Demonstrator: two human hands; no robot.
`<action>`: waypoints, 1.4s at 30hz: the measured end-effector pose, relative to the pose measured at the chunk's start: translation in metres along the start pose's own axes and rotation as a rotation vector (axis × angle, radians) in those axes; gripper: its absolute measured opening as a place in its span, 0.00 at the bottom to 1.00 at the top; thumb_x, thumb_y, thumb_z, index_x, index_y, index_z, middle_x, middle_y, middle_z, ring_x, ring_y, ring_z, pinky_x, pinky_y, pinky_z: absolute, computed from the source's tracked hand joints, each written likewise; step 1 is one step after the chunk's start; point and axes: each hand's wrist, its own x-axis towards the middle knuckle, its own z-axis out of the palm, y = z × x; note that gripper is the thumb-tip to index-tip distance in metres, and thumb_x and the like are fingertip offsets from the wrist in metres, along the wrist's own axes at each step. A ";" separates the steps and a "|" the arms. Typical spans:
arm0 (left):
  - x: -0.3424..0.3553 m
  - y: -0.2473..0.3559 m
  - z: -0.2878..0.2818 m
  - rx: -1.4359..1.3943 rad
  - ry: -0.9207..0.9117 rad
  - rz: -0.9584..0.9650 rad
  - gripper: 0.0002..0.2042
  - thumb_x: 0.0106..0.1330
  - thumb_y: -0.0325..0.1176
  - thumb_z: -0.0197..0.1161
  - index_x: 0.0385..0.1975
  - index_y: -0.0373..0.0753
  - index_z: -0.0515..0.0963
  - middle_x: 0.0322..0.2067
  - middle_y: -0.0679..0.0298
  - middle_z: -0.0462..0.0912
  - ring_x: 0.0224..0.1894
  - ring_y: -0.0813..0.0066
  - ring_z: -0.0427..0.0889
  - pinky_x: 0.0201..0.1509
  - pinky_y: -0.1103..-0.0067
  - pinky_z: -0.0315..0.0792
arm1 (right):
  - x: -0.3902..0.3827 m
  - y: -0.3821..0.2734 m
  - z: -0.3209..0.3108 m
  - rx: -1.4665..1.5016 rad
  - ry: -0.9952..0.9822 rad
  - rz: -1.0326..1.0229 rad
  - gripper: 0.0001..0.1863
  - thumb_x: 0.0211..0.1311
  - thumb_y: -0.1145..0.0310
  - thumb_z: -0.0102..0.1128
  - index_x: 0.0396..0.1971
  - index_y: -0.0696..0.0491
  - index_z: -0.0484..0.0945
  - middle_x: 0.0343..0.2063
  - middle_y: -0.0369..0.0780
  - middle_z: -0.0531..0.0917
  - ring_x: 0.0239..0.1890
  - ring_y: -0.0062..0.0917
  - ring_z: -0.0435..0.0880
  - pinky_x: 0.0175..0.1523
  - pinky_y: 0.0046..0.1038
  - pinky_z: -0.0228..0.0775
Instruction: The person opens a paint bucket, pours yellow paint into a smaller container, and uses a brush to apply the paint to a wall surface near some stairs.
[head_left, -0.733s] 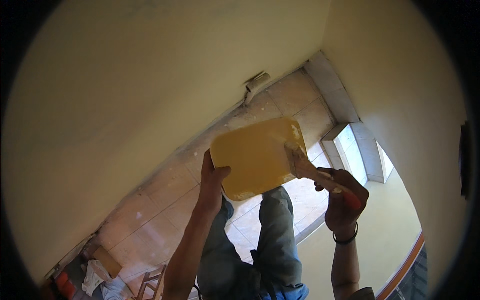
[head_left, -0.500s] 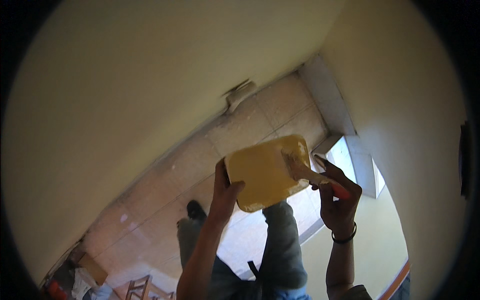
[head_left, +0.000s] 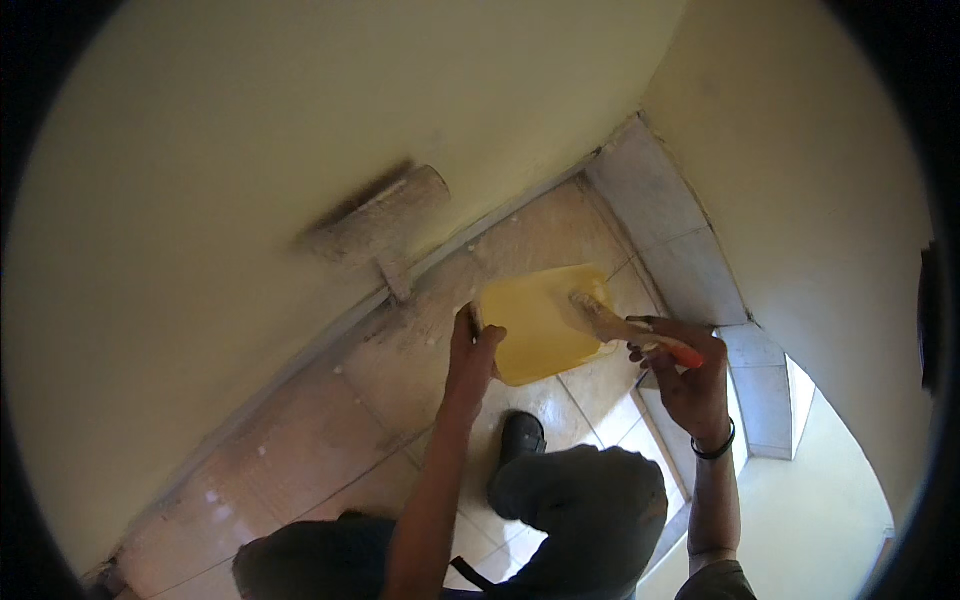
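Note:
My left hand (head_left: 468, 365) grips the left wall of a yellow rectangular plastic tub (head_left: 530, 365), its thumb over the rim. Whitish smears mark the tub's right side; how much is inside cannot be made out. In my right hand (head_left: 695, 375) is a paintbrush (head_left: 612, 322) with a red-ended handle, held between thumb and fingers. The brush slants left, and its coated head lies within the tub's outline, near the right side. Both hands hold these things out over the tiled floor, in front of my legs.
A dusty, brownish pipe-like piece (head_left: 385, 215) juts from the cream wall (head_left: 230, 200) on the left, above the floor tiles (head_left: 330, 400). Another wall (head_left: 820, 200) rises at right, with a tiled ledge (head_left: 660, 200) at its foot. My shoe (head_left: 522, 435) rests on the floor.
My view has shifted along the wall, so the pipe-like piece looks larger and nearer. My legs have changed position in a step. Both hands keep their hold on tub and paintbrush.

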 end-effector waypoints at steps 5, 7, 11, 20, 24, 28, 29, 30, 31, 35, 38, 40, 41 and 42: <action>0.040 -0.034 -0.011 0.070 0.009 0.021 0.35 0.63 0.41 0.62 0.68 0.27 0.64 0.56 0.48 0.77 0.55 0.62 0.78 0.60 0.70 0.73 | -0.002 0.040 0.013 -0.156 -0.190 -0.258 0.15 0.61 0.72 0.75 0.47 0.58 0.86 0.41 0.46 0.90 0.39 0.33 0.91 0.43 0.32 0.84; 0.043 -0.031 -0.006 0.099 -0.035 -0.096 0.35 0.62 0.43 0.63 0.65 0.26 0.66 0.53 0.49 0.78 0.52 0.64 0.80 0.53 0.71 0.75 | 0.003 0.048 0.009 -0.184 -0.218 -0.320 0.16 0.61 0.69 0.75 0.46 0.58 0.86 0.41 0.46 0.90 0.38 0.34 0.91 0.43 0.32 0.83; 0.029 -0.023 0.002 0.154 -0.046 -0.030 0.34 0.62 0.44 0.63 0.63 0.25 0.68 0.50 0.50 0.80 0.48 0.66 0.81 0.48 0.73 0.76 | 0.020 0.059 -0.009 -0.250 -0.277 -0.292 0.15 0.64 0.68 0.73 0.48 0.56 0.86 0.41 0.46 0.90 0.40 0.36 0.90 0.46 0.31 0.83; 0.015 0.012 0.016 0.128 -0.126 -0.015 0.33 0.62 0.45 0.62 0.61 0.25 0.70 0.48 0.52 0.80 0.46 0.68 0.80 0.45 0.73 0.75 | 0.086 0.038 -0.052 -0.067 -0.458 -0.145 0.13 0.71 0.67 0.66 0.50 0.58 0.85 0.34 0.43 0.91 0.35 0.27 0.90 0.43 0.28 0.83; 0.005 0.025 0.017 0.151 -0.119 0.040 0.33 0.62 0.46 0.63 0.61 0.25 0.70 0.48 0.51 0.81 0.45 0.67 0.81 0.46 0.72 0.76 | 0.088 0.019 -0.057 -0.094 -0.472 -0.089 0.12 0.73 0.68 0.64 0.50 0.58 0.85 0.32 0.42 0.90 0.34 0.22 0.90 0.40 0.25 0.83; 0.001 0.040 0.016 0.196 -0.108 0.027 0.34 0.62 0.47 0.64 0.61 0.24 0.70 0.47 0.49 0.81 0.45 0.67 0.81 0.46 0.72 0.76 | 0.076 -0.013 -0.064 -0.110 -0.442 -0.075 0.14 0.72 0.66 0.66 0.50 0.59 0.85 0.33 0.43 0.90 0.33 0.21 0.90 0.40 0.25 0.84; 0.000 0.043 0.014 0.191 -0.115 0.028 0.34 0.62 0.47 0.64 0.61 0.24 0.70 0.47 0.49 0.81 0.45 0.67 0.81 0.46 0.72 0.76 | 0.071 -0.019 -0.066 -0.157 -0.406 -0.066 0.14 0.71 0.66 0.67 0.50 0.58 0.85 0.35 0.43 0.91 0.34 0.22 0.90 0.41 0.25 0.84; -0.001 0.043 0.013 0.171 -0.107 0.028 0.35 0.61 0.47 0.64 0.61 0.24 0.70 0.47 0.49 0.81 0.45 0.66 0.82 0.46 0.72 0.76 | 0.065 -0.025 -0.068 -0.204 -0.367 -0.055 0.15 0.69 0.65 0.69 0.51 0.56 0.86 0.36 0.43 0.91 0.34 0.23 0.90 0.42 0.26 0.84; -0.001 0.044 0.011 0.152 -0.099 0.028 0.35 0.61 0.48 0.64 0.61 0.23 0.70 0.47 0.48 0.81 0.45 0.66 0.82 0.46 0.72 0.76 | 0.059 -0.031 -0.069 -0.214 -0.361 -0.050 0.15 0.69 0.65 0.69 0.51 0.56 0.86 0.36 0.43 0.91 0.34 0.23 0.90 0.42 0.26 0.84; 0.007 0.049 0.004 0.156 -0.157 -0.032 0.36 0.61 0.48 0.64 0.60 0.22 0.69 0.47 0.47 0.81 0.47 0.64 0.82 0.48 0.72 0.76 | 0.034 -0.052 -0.071 -0.425 -0.320 -0.255 0.16 0.66 0.66 0.71 0.51 0.54 0.86 0.40 0.44 0.91 0.37 0.29 0.91 0.46 0.30 0.83; 0.012 0.038 0.006 0.121 -0.116 0.031 0.37 0.61 0.49 0.64 0.59 0.21 0.69 0.48 0.46 0.80 0.49 0.61 0.82 0.51 0.71 0.76 | 0.018 -0.051 -0.057 -0.391 -0.331 -0.312 0.15 0.66 0.67 0.71 0.51 0.54 0.86 0.42 0.44 0.91 0.39 0.31 0.91 0.47 0.31 0.83; 0.015 0.033 0.013 0.049 -0.050 0.111 0.25 0.63 0.48 0.63 0.49 0.31 0.74 0.32 0.65 0.76 0.31 0.80 0.75 0.26 0.79 0.65 | 0.015 -0.047 -0.047 -0.395 -0.377 -0.315 0.15 0.66 0.68 0.71 0.52 0.54 0.86 0.43 0.44 0.91 0.39 0.31 0.92 0.47 0.31 0.84; 0.017 0.030 0.013 0.049 -0.061 0.094 0.25 0.63 0.48 0.63 0.49 0.31 0.74 0.32 0.65 0.76 0.31 0.80 0.75 0.26 0.79 0.65 | 0.012 -0.042 -0.044 -0.397 -0.379 -0.294 0.15 0.66 0.68 0.71 0.52 0.54 0.86 0.43 0.44 0.91 0.39 0.31 0.92 0.47 0.31 0.84; 0.015 0.038 0.013 0.075 -0.089 0.075 0.26 0.64 0.48 0.63 0.50 0.30 0.74 0.35 0.63 0.77 0.33 0.78 0.76 0.30 0.77 0.67 | 0.013 -0.037 -0.042 -0.334 -0.405 -0.220 0.16 0.66 0.68 0.70 0.52 0.55 0.85 0.43 0.44 0.91 0.39 0.32 0.92 0.48 0.31 0.84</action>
